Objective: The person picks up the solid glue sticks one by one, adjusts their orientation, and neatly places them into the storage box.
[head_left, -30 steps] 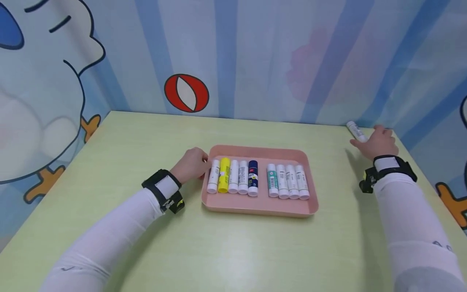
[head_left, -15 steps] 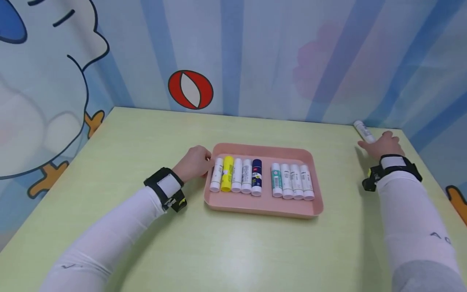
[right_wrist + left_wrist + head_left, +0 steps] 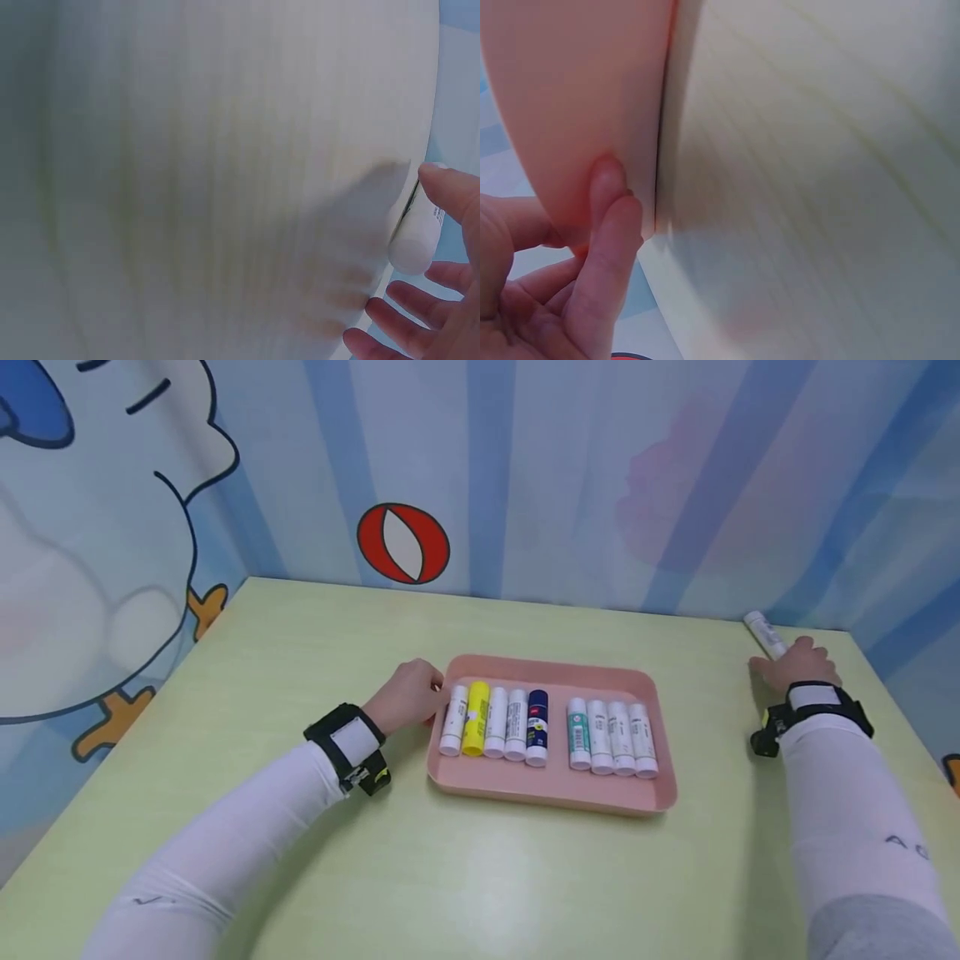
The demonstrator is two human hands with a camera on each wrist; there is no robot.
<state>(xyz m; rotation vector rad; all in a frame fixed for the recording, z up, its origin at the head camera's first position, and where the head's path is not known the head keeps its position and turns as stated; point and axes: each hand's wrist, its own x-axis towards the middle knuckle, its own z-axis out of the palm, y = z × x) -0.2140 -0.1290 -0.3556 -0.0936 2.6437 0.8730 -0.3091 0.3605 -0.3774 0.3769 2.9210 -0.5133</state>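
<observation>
My left hand (image 3: pixel 408 695) is at the left end of a pink tray (image 3: pixel 551 789). In the left wrist view its fingers (image 3: pixel 611 232) pinch the tray wall (image 3: pixel 577 90), with a digit on either side. Inside the tray lie two rows of capped glue sticks, mostly white, with a yellow glue stick (image 3: pixel 476 718), a dark blue one (image 3: pixel 537 727) and a green-labelled one (image 3: pixel 578 732). At the back right, my right hand (image 3: pixel 802 667) reaches around a loose white glue stick (image 3: pixel 417 241). Its fingers are spread, and its thumb overlaps the stick's far end; contact is unclear.
The pale green table (image 3: pixel 480 885) meets a blue striped backdrop (image 3: pixel 555 485) with cartoon prints along its back edge. The loose stick lies close to that edge. Between the glue stick rows there is a gap of bare tray floor (image 3: pixel 557 735).
The head view has turned, so the scene sits further right. My right hand has drawn back slightly beside the loose glue stick. My left hand stays on the tray's wall.
</observation>
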